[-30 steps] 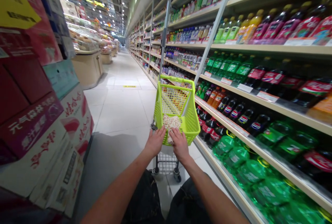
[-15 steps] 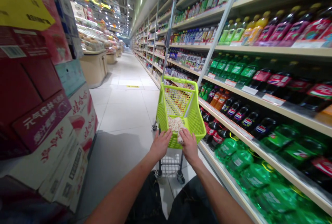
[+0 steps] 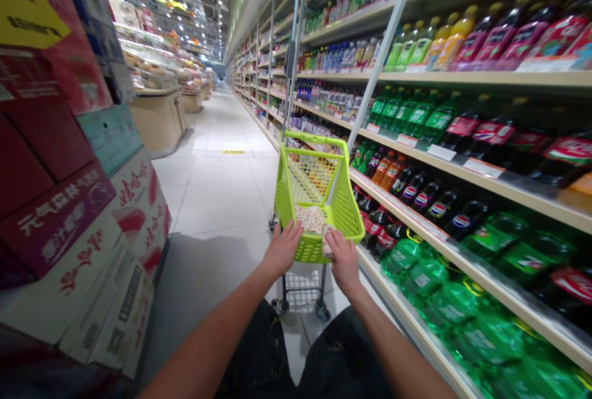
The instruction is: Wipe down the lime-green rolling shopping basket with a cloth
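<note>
A lime-green shopping cart (image 3: pixel 354 214) stands right in front of me, its basket slightly tilted in view. In the basket lies a pale cloth (image 3: pixel 311 218) with small dark and reddish specks; part of it hangs over the near rim. My right hand (image 3: pixel 345 260) has its fingers closed on that overhanging part, at the right of the near rim. At the left end of the near rim rests my left hand (image 3: pixel 283 248), fingers stretched out and fairly flat, beside the cloth's left edge. Its fingertips touch the rim or the cloth; I cannot tell which.
Drink shelves (image 3: pixel 481 168) run along the right, close to the cart, with large green bottles (image 3: pixel 462 312) at the bottom. Stacked cartons (image 3: pixel 60 220) stand on the left. A tiled aisle (image 3: pixel 217 195) stretches ahead past a display counter (image 3: pixel 155 118).
My hands have moved a little farther apart along the near rim, and more of the cloth shows between them. The cart and shelves sit slightly farther left in view.
</note>
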The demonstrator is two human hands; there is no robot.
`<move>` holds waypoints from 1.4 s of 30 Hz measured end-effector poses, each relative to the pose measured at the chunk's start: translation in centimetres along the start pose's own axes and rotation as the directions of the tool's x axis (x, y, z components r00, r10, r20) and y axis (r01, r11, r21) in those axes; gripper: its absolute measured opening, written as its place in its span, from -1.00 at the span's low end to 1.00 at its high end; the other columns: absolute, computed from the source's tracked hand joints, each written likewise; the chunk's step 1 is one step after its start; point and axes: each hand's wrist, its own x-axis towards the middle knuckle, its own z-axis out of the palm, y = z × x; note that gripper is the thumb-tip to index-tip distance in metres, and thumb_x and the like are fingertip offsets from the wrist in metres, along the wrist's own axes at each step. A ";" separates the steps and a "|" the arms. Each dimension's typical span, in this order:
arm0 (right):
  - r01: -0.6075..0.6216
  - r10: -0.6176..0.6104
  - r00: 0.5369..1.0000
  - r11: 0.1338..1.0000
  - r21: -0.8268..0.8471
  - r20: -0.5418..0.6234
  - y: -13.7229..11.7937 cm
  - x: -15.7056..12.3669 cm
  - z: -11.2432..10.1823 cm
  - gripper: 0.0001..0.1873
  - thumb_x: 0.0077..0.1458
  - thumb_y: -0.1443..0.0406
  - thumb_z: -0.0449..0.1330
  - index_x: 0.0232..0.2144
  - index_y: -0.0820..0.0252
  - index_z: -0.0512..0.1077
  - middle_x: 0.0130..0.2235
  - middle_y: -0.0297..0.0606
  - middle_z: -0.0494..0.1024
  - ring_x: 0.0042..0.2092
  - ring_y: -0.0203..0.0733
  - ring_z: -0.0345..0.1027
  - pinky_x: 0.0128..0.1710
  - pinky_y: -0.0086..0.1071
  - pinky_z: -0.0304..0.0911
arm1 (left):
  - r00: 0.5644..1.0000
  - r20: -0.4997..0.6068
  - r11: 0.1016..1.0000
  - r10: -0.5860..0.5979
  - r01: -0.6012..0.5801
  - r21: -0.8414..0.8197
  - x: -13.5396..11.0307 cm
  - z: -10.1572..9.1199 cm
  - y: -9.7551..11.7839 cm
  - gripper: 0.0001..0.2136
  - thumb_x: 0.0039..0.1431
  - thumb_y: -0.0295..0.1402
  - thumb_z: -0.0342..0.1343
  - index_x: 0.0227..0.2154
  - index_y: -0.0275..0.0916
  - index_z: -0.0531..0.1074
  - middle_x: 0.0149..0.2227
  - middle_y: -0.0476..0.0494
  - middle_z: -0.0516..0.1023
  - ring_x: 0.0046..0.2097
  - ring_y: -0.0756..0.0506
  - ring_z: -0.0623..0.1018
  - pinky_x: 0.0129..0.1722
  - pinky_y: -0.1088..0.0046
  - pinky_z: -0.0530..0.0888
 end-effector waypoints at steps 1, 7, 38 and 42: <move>-0.022 0.022 1.000 1.000 0.000 -0.018 0.9 -0.2 -0.2 -0.45 -0.07 0.57 -0.08 -0.01 0.18 0.29 0.09 -0.15 0.28 0.17 -0.15 0.00 0.08 -0.11 -0.10 | 1.000 0.006 1.000 0.014 -0.014 -0.004 0.1 -0.4 0.1 -0.54 0.10 -0.53 -0.27 0.10 -0.28 0.09 0.20 -0.18 0.08 0.23 -0.16 0.03 0.13 0.00 0.04; -0.014 0.017 0.992 1.000 0.025 -0.124 4.2 -1.3 0.7 -0.49 -0.02 0.53 -0.11 0.00 0.23 0.29 0.08 -0.10 0.28 0.19 -0.17 -0.06 0.08 -0.14 -0.03 | 0.996 0.026 0.995 0.086 -0.085 -0.045 1.4 -2.0 1.6 -0.67 0.10 -0.48 -0.20 -0.07 -0.32 0.26 0.10 -0.26 0.27 0.21 -0.15 0.08 0.16 0.03 -0.02; -0.208 0.213 0.977 0.969 -0.130 0.021 6.5 -5.3 -5.3 -0.41 -0.12 0.57 -0.10 -0.02 0.14 0.30 0.06 -0.19 0.33 0.11 -0.16 0.12 0.08 -0.02 -0.15 | 0.997 0.065 0.998 0.040 -0.043 0.044 5.2 -4.4 2.9 -0.42 -0.03 -0.60 -0.20 0.14 -0.34 -0.01 0.23 -0.23 -0.03 0.24 -0.13 -0.02 0.14 -0.02 -0.02; -0.316 0.316 0.948 0.932 -0.176 -0.031 8.0 -5.2 -5.4 -0.44 -0.12 0.54 -0.08 -0.04 0.15 0.31 0.05 -0.17 0.33 0.12 -0.12 0.10 0.08 -0.02 -0.14 | 0.995 0.016 0.989 -0.103 0.100 0.109 6.3 -5.5 -2.0 -0.40 -0.05 -0.64 -0.21 0.14 -0.29 -0.01 0.24 -0.21 -0.07 0.25 -0.13 -0.07 0.15 -0.02 -0.06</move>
